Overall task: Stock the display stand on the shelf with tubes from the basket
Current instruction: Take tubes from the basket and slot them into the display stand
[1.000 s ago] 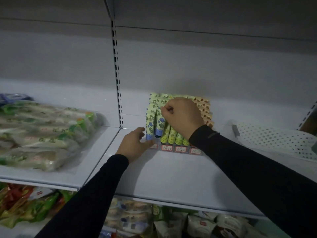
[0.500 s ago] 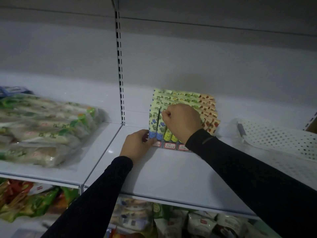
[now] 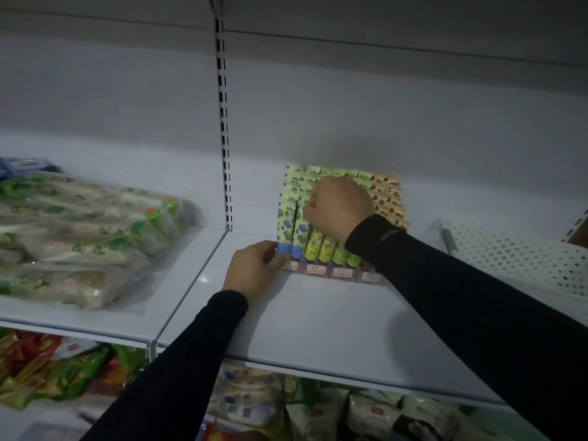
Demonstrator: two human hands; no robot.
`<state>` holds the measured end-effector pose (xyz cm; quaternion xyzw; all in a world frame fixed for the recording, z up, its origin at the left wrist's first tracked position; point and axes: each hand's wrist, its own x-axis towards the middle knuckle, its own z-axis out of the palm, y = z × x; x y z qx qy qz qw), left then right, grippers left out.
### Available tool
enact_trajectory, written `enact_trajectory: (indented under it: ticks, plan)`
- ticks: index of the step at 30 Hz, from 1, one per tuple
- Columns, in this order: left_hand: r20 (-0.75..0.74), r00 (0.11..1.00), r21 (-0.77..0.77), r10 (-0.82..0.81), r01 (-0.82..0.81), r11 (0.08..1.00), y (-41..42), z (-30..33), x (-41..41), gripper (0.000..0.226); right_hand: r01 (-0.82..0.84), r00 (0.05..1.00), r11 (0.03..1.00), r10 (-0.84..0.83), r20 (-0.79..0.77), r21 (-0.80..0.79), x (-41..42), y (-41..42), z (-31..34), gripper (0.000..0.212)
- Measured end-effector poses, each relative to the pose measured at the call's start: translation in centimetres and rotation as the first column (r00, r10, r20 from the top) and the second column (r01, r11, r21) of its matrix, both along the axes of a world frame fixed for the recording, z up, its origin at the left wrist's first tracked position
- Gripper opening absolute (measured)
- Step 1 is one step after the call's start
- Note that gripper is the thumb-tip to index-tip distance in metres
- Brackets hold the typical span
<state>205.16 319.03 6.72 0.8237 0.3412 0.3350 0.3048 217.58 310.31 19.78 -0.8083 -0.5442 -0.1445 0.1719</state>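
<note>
Head view: left hand (image 3: 254,270) rests with loose fingers against the display stand (image 3: 334,271) corner, steadying it. Just right and above, right hand (image 3: 339,208) pinches a blue tube (image 3: 300,232) into the front row. Stand looks nearly full; the basket (image 3: 521,259) sits well right.

Your display stand (image 3: 334,271) carries white labels edged in red. In it, your tubes (image 3: 288,229) are pale yellow-green with blue flowers and blue bases at the left, yellow-green in the middle (image 3: 326,248), cream with red marks at the right (image 3: 389,202). Both your sleeves (image 3: 477,297) are black. The shelf (image 3: 318,329) is white; the basket (image 3: 515,259) is white with dark dots.
</note>
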Motion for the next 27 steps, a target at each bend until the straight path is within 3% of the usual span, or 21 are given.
enact_trajectory:
  ticks: [27]
  plan:
    - [-0.004, 1.0, -0.026, 0.015, -0.015, 1.0, -0.55, -0.07, -0.15, 0.021, -0.087, 0.996, 0.995, 0.088, -0.008, 0.044, 0.62, -0.19, -0.21, 0.044]
